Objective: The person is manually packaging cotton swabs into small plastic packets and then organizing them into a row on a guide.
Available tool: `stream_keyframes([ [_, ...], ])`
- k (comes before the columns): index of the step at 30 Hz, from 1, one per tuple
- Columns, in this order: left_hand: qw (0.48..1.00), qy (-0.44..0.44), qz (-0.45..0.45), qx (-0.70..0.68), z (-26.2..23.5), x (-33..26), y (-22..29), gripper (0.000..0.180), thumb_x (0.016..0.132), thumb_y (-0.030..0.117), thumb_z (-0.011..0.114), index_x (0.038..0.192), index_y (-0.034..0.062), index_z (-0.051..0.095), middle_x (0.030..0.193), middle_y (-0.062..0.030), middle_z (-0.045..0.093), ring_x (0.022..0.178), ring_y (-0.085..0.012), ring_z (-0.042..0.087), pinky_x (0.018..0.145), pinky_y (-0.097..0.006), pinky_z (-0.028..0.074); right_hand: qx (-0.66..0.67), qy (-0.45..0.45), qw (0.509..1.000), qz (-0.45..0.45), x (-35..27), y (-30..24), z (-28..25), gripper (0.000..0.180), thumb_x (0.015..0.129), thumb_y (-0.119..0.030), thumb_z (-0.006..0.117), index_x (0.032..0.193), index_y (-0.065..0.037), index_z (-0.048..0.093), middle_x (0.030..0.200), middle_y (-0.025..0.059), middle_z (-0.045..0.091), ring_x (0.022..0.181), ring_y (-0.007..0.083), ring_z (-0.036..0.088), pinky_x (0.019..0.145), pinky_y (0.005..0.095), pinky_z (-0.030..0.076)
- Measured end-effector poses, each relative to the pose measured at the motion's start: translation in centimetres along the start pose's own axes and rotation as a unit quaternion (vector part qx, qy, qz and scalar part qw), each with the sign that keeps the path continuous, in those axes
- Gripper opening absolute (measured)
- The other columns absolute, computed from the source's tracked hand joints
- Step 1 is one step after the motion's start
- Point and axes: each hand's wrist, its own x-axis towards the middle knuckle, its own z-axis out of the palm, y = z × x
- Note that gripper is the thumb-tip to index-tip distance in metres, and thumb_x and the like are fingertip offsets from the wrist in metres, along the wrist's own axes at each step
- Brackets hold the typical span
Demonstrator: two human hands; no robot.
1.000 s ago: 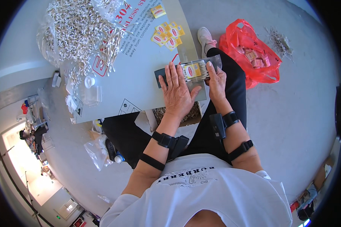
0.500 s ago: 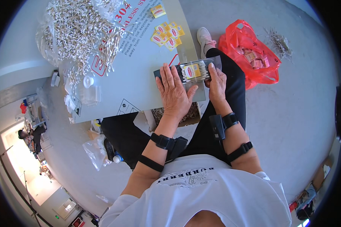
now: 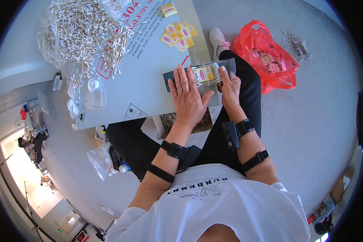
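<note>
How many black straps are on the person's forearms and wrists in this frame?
4. Left arm: a wrist strap and a forearm strap. Right arm: a wrist strap and a forearm strap. None looks hidden.

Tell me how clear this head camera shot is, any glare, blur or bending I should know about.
Head view: strong fisheye, with a black rim at the corners and the grey board's edges bowed. Daylight is bright and even, so the left hand and right hand on the clear packet of swabs are sharp. The lower left doorway area is washed out; things near the rim look small and squeezed.
</note>
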Motion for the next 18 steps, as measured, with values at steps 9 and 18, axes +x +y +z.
stream_keyframes([
  [9,0.998,-0.051,0.035,0.003,0.24,0.57,0.60,0.088,0.089,0.053,0.055,0.151,0.0013,0.020,0.158,-0.0199,0.016,0.147,-0.0344,0.013,0.114,-0.058,0.011,-0.029,0.017,0.999,0.006,-0.38,-0.67,0.46,0.039,0.096,-0.040,0.060,0.074,-0.008,0.064,0.060,-0.0061,0.052,0.051,0.0020,0.040,0.046,0.0197,0.029],
  [18,0.999,-0.028,0.026,-0.001,-0.01,0.66,0.53,0.089,0.089,0.052,0.056,0.150,-0.0013,0.019,0.157,-0.0234,0.014,0.147,-0.0375,0.011,0.114,-0.058,0.009,0.006,0.024,0.999,0.049,-0.46,-0.68,-0.29,0.037,0.097,-0.036,0.058,0.072,-0.009,0.061,0.057,-0.0035,0.050,0.047,0.0033,0.039,0.044,0.0194,0.028],
])
